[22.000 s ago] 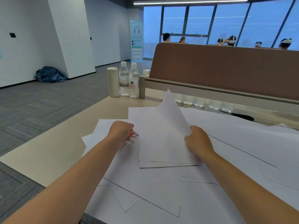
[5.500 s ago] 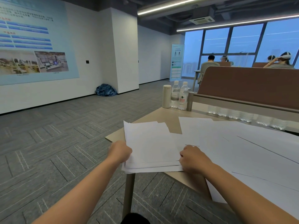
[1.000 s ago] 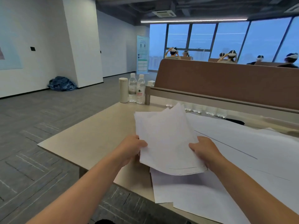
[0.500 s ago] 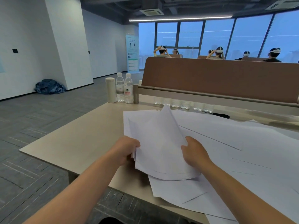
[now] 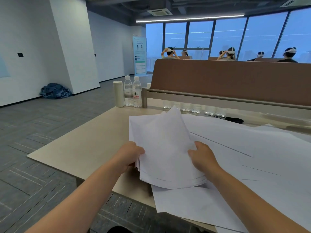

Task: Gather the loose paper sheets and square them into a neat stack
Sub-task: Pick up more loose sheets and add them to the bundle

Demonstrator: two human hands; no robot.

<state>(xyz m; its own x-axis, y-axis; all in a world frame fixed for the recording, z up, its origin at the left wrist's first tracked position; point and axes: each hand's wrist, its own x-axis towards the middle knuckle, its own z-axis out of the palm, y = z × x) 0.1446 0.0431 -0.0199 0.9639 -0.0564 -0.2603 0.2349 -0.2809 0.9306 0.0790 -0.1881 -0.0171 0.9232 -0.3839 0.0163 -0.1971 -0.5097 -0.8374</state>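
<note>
Squaring, as judged: slacken both grips and tap the bundle's lower edge on the desk until its edges align.
Left hand: fingers curled round the paper bundle's left edge.
Right hand: pinches its right edge; the bundle is tilted and fanned.
Loose sheets: under and to the right of the bundle, on the desk.

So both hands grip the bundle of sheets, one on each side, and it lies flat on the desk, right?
Not flat. The head view shows the left hand and right hand gripping the bundle on each side, but it is tilted up off the desk, its far corner raised.
</note>
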